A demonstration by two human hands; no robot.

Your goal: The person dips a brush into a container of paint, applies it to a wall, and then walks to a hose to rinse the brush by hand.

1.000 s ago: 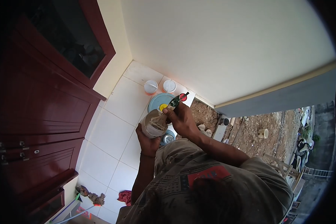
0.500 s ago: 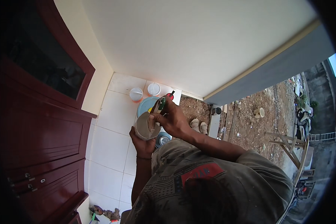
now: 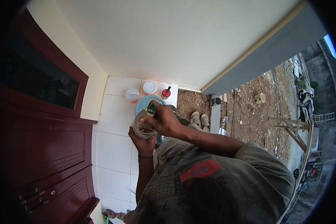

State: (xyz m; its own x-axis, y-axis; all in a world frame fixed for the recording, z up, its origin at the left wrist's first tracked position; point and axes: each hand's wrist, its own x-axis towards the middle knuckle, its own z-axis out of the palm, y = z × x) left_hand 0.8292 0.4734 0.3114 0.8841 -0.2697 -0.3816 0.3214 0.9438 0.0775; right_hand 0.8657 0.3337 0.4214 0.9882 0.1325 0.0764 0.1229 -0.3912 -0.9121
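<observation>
My left hand (image 3: 142, 142) grips a small grey, paint-smeared cup (image 3: 138, 128) from below, held in front of my chest. My right hand (image 3: 163, 121) is closed on the green handle of a brush (image 3: 151, 109) whose tip is down inside the cup. Both hands hover high above a white tiled floor (image 3: 115, 123). Directly below them on the floor lies a light blue round lid or bucket (image 3: 143, 102), partly hidden by the hands.
Two white-lidded tubs (image 3: 132, 95) (image 3: 149, 87) and a red pot with a stick (image 3: 165, 93) stand by the cream wall. A dark red wooden door (image 3: 41, 142) fills the left. A pair of shoes (image 3: 199, 119) lies on bare dirt to the right.
The view has swung left and up along the wall. My right hand has tilted the brush more upright and pushed it deeper into the cup, which stays in my left hand.
</observation>
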